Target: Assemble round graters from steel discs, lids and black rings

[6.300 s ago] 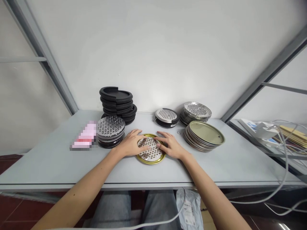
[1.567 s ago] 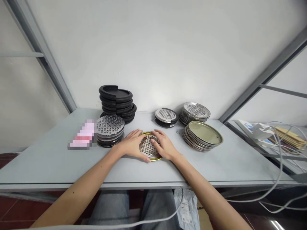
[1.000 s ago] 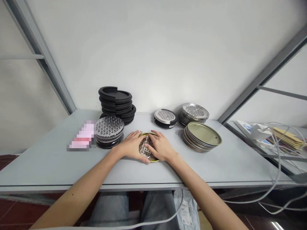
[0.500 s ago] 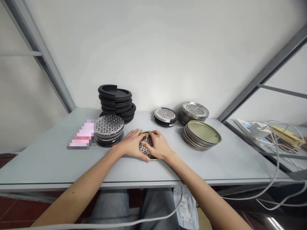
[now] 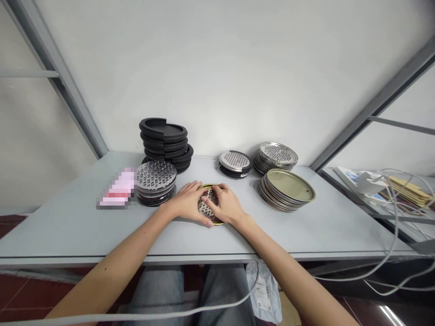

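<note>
A round metal grater disc (image 5: 205,209) lies in a shallow gold-rimmed lid (image 5: 219,223) on the table, partly hidden under my hands. My left hand (image 5: 188,203) is curved round the left side of the disc, its thumb along the near rim. From the right, my right hand (image 5: 224,203) grips the disc, with fingers over the far rim and the thumb on the perforated face. To the left stands a stack of grater discs (image 5: 156,176); a stack of gold-coloured lids (image 5: 290,185) stands to the right.
Black ring-shaped holders (image 5: 165,131) are piled at the back left. Near the wall sit a grater in a black holder (image 5: 235,160) and a stack of rimmed graters (image 5: 277,155). A small metal ring (image 5: 252,184) and a blurred pink item (image 5: 118,188) lie on the grey table (image 5: 102,235).
The view has shifted very slightly. Both hands stay on the disc in nearly the same pose, and the stacks have not moved.
</note>
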The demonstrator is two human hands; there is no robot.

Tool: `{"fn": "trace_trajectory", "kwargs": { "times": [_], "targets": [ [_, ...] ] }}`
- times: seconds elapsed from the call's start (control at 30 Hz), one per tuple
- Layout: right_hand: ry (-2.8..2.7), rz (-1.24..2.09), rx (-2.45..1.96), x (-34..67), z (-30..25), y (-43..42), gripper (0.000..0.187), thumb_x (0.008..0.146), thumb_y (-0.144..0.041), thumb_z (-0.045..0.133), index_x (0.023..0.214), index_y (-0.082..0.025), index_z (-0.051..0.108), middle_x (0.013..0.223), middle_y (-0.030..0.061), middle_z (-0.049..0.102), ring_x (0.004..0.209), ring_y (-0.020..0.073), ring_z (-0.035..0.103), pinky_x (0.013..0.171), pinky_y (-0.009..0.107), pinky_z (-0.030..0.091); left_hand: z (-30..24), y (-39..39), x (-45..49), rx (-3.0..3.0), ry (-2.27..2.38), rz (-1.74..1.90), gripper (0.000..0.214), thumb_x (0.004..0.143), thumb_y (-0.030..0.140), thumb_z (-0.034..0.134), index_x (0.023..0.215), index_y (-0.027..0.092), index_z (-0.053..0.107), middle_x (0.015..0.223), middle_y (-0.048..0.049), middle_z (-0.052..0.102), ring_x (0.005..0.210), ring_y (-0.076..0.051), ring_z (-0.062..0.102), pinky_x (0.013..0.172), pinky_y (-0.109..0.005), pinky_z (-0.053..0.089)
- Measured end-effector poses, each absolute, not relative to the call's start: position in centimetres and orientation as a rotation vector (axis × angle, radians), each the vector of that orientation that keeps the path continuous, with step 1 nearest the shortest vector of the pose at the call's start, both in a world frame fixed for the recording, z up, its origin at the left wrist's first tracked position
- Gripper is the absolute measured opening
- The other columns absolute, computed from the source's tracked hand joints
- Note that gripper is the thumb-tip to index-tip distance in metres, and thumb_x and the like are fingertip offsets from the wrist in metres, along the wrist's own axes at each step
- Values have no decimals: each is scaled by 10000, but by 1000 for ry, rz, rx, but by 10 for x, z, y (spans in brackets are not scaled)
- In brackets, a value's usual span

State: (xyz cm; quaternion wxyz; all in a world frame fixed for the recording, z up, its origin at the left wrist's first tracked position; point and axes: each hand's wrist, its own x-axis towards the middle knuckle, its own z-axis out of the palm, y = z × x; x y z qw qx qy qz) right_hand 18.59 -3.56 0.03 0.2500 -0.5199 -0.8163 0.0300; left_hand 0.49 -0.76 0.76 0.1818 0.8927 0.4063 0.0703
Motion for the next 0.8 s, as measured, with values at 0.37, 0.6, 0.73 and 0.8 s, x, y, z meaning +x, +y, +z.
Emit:
{"fn": "trace_trajectory", "kwargs": {
  "times": [0.37, 0.6, 0.73, 0.8],
  "targets": [
    [-1777, 157, -1526, 219, -8, -18, 423, 933, -420, 382, 1132, -129, 616, 1143, 134, 647, 1127, 261, 527, 977, 413, 408, 11, -7, 2, 2511, 1128, 272, 1168, 542, 711, 695, 1474, 243, 170, 1522, -118, 240, 1407, -324, 186, 1132, -419, 197],
    [-1860, 207, -1632, 225, -17, -11, 400, 900, -373, 447, 1179, -117, 576, 1089, 142, 665, 1050, 265, 586, 898, 390, 455, 8, -7, 2, 2446, 1228, 401, 1109, 641, 674, 662, 1489, 221, 109, 1560, -126, 108, 1419, -324, 153, 1128, -418, 231],
    [-1845, 182, -1621, 225, -17, -11, 356, 890, -350, 465, 1140, -132, 594, 1063, 134, 674, 1027, 251, 600, 887, 375, 458, 4, -9, 5, 2478, 1206, 411, 1047, 691, 619, 645, 1488, 190, 118, 1551, -135, 144, 1422, -311, 145, 1146, -412, 200],
    [-1836, 190, -1614, 225, -16, -11, 346, 885, -341, 473, 1133, -134, 596, 1060, 132, 675, 1019, 247, 604, 886, 373, 461, 2, -10, 6, 2496, 1208, 390, 1095, 661, 649, 656, 1487, 174, 115, 1550, -149, 137, 1426, -319, 119, 1149, -425, 182]
  ]
}}
